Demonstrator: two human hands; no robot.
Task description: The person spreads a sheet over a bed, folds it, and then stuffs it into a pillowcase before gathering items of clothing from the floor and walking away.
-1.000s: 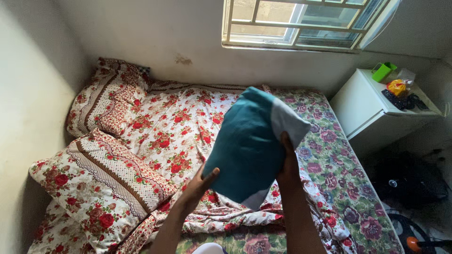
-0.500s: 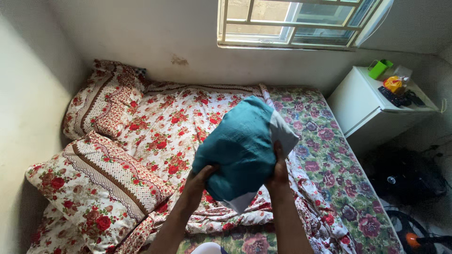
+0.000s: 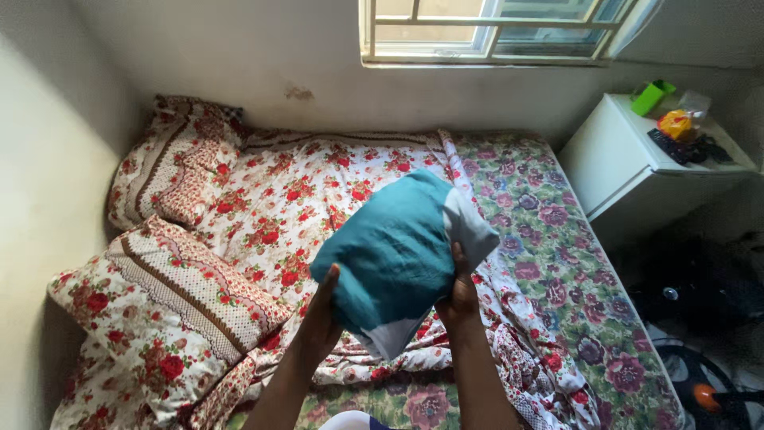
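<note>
Overhead, from the head view, both hands hold a teal pillow (image 3: pixel 390 251) up above the bed (image 3: pixel 557 263); the left hand (image 3: pixel 322 314) grips its lower left edge, fingers wrapped under the fabric; the right hand (image 3: pixel 459 291) clamps its lower right side, just beside a pale grey-white end panel of the pillow; the two hands sit apart, one at each side of the pillow's lower end. Beneath the hands lies a rumpled red-flowered sheet (image 3: pixel 302 199); to the right of the right hand the bed shows a green and purple floral cover. Left of the left hand lie two floral pillows (image 3: pixel 171 299), one nearer, one farther by the wall. Well off to the right of the hands stands a white cabinet (image 3: pixel 617 163), small items on its top; beyond the hands, a barred window (image 3: pixel 493 32).
</note>
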